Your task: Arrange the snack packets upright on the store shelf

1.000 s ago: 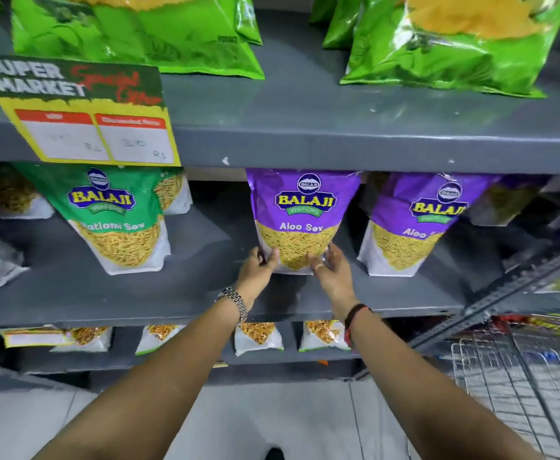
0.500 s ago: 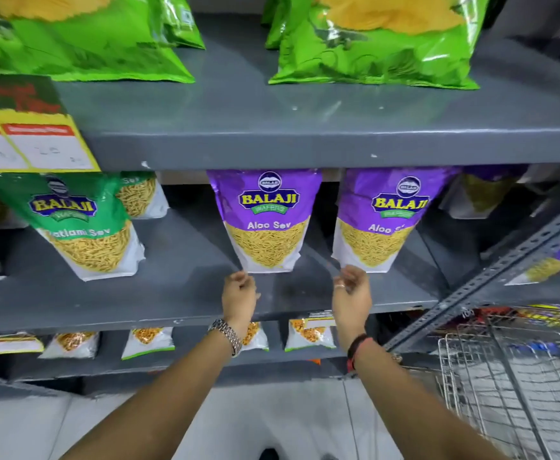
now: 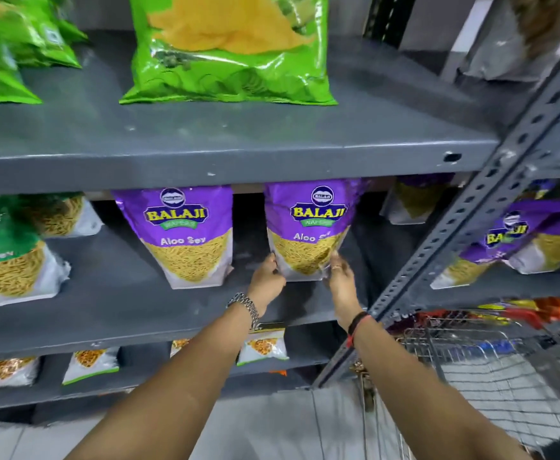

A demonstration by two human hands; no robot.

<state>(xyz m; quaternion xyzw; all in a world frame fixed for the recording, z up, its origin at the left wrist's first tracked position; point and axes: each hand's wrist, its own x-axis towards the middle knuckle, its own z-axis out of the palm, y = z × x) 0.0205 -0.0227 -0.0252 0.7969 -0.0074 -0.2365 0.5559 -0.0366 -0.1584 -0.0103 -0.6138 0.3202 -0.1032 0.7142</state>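
Note:
Two purple Aloo Sev packets stand upright on the grey middle shelf (image 3: 132,303). The right purple packet (image 3: 307,234) is held at its bottom corners by both hands: my left hand (image 3: 267,282) grips the lower left corner and my right hand (image 3: 340,280) the lower right corner. The left purple packet (image 3: 185,237) stands free beside it, a narrow gap between them. A green sev packet (image 3: 9,257) stands at the far left of the same shelf.
A big green packet (image 3: 229,51) sits on the upper shelf. A slotted grey upright post (image 3: 471,227) runs diagonally on the right, with more purple packets (image 3: 517,240) beyond it. A wire trolley (image 3: 491,370) stands at lower right. Small packets (image 3: 91,363) line the bottom shelf.
My hands left the first purple packet, moved right along the shelf edge and took hold of the second purple packet's bottom corners. The view shifted right.

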